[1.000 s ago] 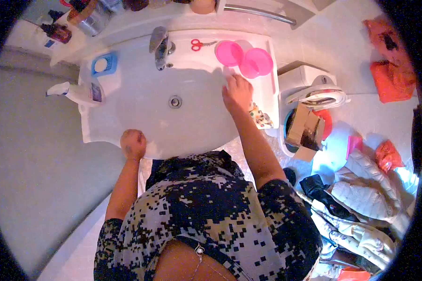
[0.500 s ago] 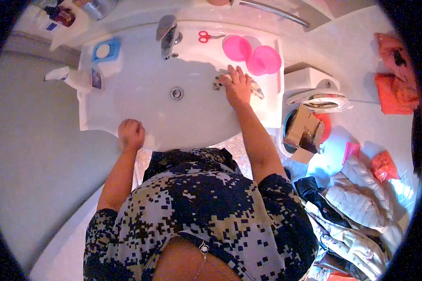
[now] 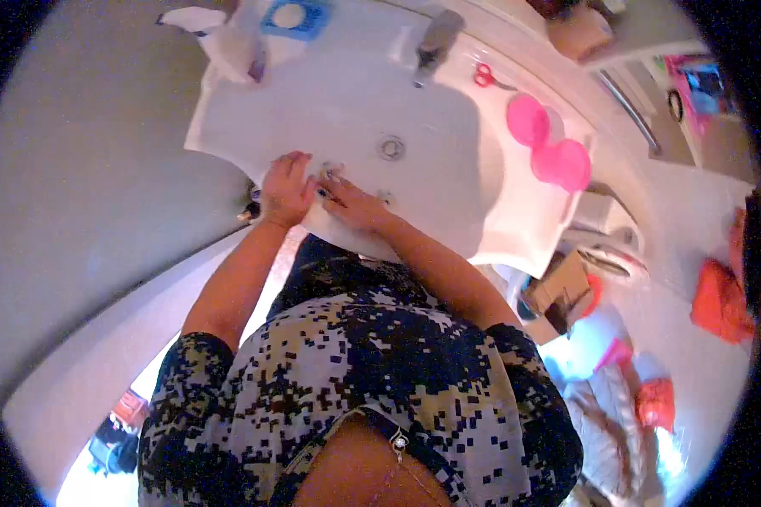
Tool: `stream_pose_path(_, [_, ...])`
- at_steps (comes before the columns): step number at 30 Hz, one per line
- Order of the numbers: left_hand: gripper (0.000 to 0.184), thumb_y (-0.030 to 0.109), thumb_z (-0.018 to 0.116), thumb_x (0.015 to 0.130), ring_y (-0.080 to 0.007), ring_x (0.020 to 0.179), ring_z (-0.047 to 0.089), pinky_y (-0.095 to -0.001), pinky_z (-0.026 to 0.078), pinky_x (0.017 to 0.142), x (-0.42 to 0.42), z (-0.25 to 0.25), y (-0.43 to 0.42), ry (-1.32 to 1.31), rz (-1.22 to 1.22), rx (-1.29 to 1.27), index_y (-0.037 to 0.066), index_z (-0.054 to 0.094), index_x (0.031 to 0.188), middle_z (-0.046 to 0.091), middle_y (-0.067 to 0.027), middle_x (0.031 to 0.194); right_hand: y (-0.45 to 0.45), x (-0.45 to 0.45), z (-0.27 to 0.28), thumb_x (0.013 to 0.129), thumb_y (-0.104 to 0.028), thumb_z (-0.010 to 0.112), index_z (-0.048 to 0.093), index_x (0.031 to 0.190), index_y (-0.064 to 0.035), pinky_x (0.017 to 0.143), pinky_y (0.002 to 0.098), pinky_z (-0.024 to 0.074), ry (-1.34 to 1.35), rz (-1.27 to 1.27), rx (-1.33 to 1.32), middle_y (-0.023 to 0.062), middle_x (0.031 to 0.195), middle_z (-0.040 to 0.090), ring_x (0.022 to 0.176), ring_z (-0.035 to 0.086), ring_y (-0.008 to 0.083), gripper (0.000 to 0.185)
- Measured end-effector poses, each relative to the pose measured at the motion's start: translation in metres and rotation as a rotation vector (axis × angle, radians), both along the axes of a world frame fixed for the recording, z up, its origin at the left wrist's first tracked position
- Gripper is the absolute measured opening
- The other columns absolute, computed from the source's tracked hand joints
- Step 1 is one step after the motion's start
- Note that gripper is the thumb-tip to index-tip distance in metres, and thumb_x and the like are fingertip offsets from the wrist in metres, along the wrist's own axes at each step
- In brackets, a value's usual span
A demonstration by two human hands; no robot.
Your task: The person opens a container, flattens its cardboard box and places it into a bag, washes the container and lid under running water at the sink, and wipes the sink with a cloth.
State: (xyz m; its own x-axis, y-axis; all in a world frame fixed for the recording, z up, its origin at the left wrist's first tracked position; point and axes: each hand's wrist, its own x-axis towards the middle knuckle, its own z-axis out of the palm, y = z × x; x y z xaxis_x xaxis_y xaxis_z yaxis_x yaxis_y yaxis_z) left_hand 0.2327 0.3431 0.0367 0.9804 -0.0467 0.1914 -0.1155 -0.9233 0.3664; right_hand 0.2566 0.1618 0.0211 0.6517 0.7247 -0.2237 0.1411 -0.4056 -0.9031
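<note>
My right hand [image 3: 353, 205] is over the front left of the white sink [image 3: 448, 160], closed on a small patterned cloth [image 3: 333, 170]. Most of the cloth is hidden under the palm and fingers; pale, dark-spotted bits show at the fingertips and beside the wrist. Right beside it, my left hand [image 3: 287, 188] lies at the sink's front edge with fingers extended, its fingertips close to the right fingers. Whether the left fingers touch the cloth, I cannot tell. The drain [image 3: 391, 148] is just beyond the hands.
Around the sink are a faucet [image 3: 437, 46], red-handled scissors [image 3: 484, 75], two pink round pieces [image 3: 528, 120], a blue soap dish [image 3: 298, 24] and a white spray bottle [image 3: 228, 51]. A cardboard box [image 3: 558, 286] stands on the right, near a toilet [image 3: 609, 258].
My right hand has carried the patterned cloth from the sink's right ledge to the front left. My left hand has uncurled beside it. The view has turned and shifted.
</note>
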Motion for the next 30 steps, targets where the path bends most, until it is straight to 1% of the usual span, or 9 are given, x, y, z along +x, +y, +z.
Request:
stream_pose_path(4, [0.041,0.023,0.059,0.076,-0.0343,0.105,0.048,-0.0453,0.039,0.090,-0.003,-0.005,0.003,-0.148,0.063,0.046,0.008,0.052,0.113,0.051,-0.0133,0.117,0.083,0.021,-0.040,0.091,-0.031,0.045,0.037,0.133,-0.0113,0.098,0.0430,0.0375,-0.215,-0.134,0.515,0.0225,0.122,0.047,0.115,0.046,0.0360,0.047])
stream_pose_path(9, [0.040,0.025,0.057,0.077,-0.0337,0.107,0.048,-0.0452,0.037,0.092,0.000,0.011,0.005,-0.071,0.005,-0.035,0.008,0.052,0.113,0.051,-0.0129,0.118,-0.040,0.034,-0.022,0.084,-0.020,0.050,0.044,0.130,-0.0254,0.102,0.0542,0.0270,-0.173,0.139,-0.557,0.0138,0.132,0.043,0.125,0.038,0.0305,0.047])
stream_pose_path(11, [0.040,0.025,0.058,0.077,-0.0336,0.106,0.049,-0.0450,0.037,0.091,0.001,0.014,0.006,-0.061,0.003,-0.022,0.008,0.053,0.112,0.052,-0.0131,0.116,-0.107,0.048,-0.049,0.082,-0.020,0.055,0.045,0.130,-0.0241,0.102,0.0538,0.0259,-0.551,0.024,-0.842,0.0105,0.141,0.034,0.130,0.031,0.0299,0.050])
stream_pose_path(13, [0.040,0.025,0.058,0.076,-0.0335,0.105,0.049,-0.0450,0.037,0.090,-0.004,0.012,0.006,-0.043,0.009,-0.020,0.008,0.053,0.111,0.053,-0.0132,0.115,-0.131,0.076,-0.065,0.079,-0.023,0.059,0.045,0.130,-0.0199,0.101,0.0536,0.0269,-0.961,-0.242,-0.886,0.0110,0.142,0.031,0.131,0.028,0.0309,0.053])
stream_pose_path(17, [0.040,0.025,0.059,0.075,-0.0335,0.105,0.050,-0.0451,0.038,0.089,0.003,0.007,0.005,-0.081,-0.002,-0.054,0.007,0.053,0.110,0.053,-0.0132,0.115,-0.051,0.106,-0.112,0.070,-0.028,0.068,0.045,0.129,-0.0112,0.098,0.0525,0.0313,-0.883,-0.793,-0.559,0.0133,0.137,0.037,0.126,0.034,0.0332,0.065])
stream_pose_path(19, [0.041,0.025,0.059,0.074,-0.0335,0.105,0.049,-0.0451,0.038,0.089,0.005,0.004,0.004,-0.096,-0.011,-0.065,0.007,0.053,0.111,0.053,-0.0131,0.115,0.032,0.126,-0.075,0.070,-0.023,0.066,0.046,0.127,-0.0086,0.099,0.0473,0.0317,-0.264,-0.736,-0.478,0.0182,0.127,0.046,0.120,0.039,0.0367,0.062])
stream_pose_path(24, [0.043,0.025,0.060,0.074,-0.0331,0.106,0.049,-0.0452,0.037,0.090,0.001,0.001,0.002,-0.110,0.023,-0.061,0.007,0.053,0.113,0.052,-0.0124,0.116,0.096,0.045,-0.071,0.079,-0.022,0.058,0.042,0.130,-0.0107,0.087,0.0525,0.0393,-0.389,-0.175,0.032,0.0246,0.114,0.048,0.105,0.048,0.0425,0.054])
stream_pose_path(26, [0.043,0.025,0.060,0.074,-0.0327,0.106,0.049,-0.0455,0.037,0.090,-0.001,0.001,0.000,-0.088,0.004,-0.052,0.008,0.053,0.113,0.052,-0.0120,0.116,0.023,0.028,-0.030,0.082,-0.016,0.054,0.042,0.130,-0.0112,0.090,0.0494,0.0398,0.005,0.004,0.170,0.0209,0.115,0.050,0.105,0.050,0.0395,0.050])
stream_pose_path(30, [0.043,0.024,0.059,0.074,-0.0320,0.107,0.048,-0.0458,0.036,0.091,0.003,0.004,0.001,-0.065,-0.035,-0.047,0.009,0.053,0.113,0.052,-0.0116,0.117,-0.138,0.047,-0.054,0.081,-0.021,0.054,0.050,0.126,-0.0140,0.104,0.0476,0.0268,-0.540,0.116,-0.637,0.0108,0.132,0.044,0.128,0.033,0.0306,0.046])
